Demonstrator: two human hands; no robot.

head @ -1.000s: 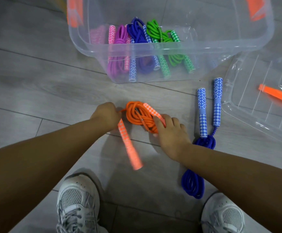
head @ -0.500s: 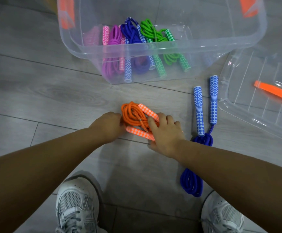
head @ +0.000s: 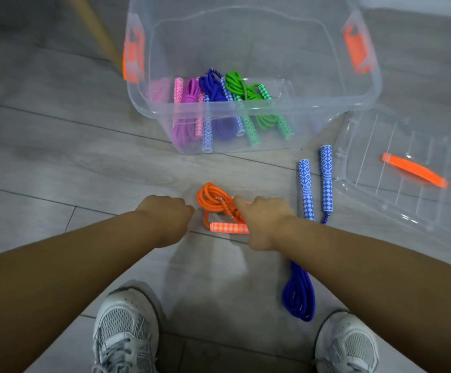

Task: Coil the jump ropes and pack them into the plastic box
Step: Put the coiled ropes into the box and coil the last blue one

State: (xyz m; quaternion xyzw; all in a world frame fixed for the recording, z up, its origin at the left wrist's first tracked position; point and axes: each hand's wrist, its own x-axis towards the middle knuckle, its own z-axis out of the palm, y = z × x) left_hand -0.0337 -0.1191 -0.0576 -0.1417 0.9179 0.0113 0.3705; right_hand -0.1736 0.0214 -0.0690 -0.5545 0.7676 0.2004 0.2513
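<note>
**Desk:** What are the fingers doing?

**Operator:** On my feed the right hand (head: 266,222) has its index finger (head: 240,205) laid across the orange braided jump rope (head: 213,200). The rope lies coiled on the grey wood-look floor (head: 84,162), a little short of the box. The other fingers curl down over the coil's right side, and I read that as a grip. One orange-and-white checked handle (head: 228,227) runs under the palm. The second handle is almost wholly covered.

**Desk:** And the left?

**Operator:** The left hand (head: 165,214) sits knuckles-up just beside the coil's left edge, with its fingers curled under. I can't tell whether they hold any cord, or even touch it.

**Desk:** Further out?

**Operator:** Beyond the coil the clear plastic box with orange latches (head: 313,106) stands open. Along its near wall lie a magenta rope (head: 189,95), a purple-blue rope (head: 213,87) and a green rope (head: 239,86). Their lower halves are blurred through the wall. I can't identify a pale pink smear left of them.

**Desk:** To the right?

**Operator:** A dark blue jump rope (head: 298,292) with blue-and-white handles lies there, its middle hidden by the right forearm. Further right, the clear lid with an orange clip (head: 380,200) is cut off by the frame. White mesh sneakers (head: 124,327) are cropped at the bottom. A blurred wooden leg (head: 95,30) shows top left.
</note>
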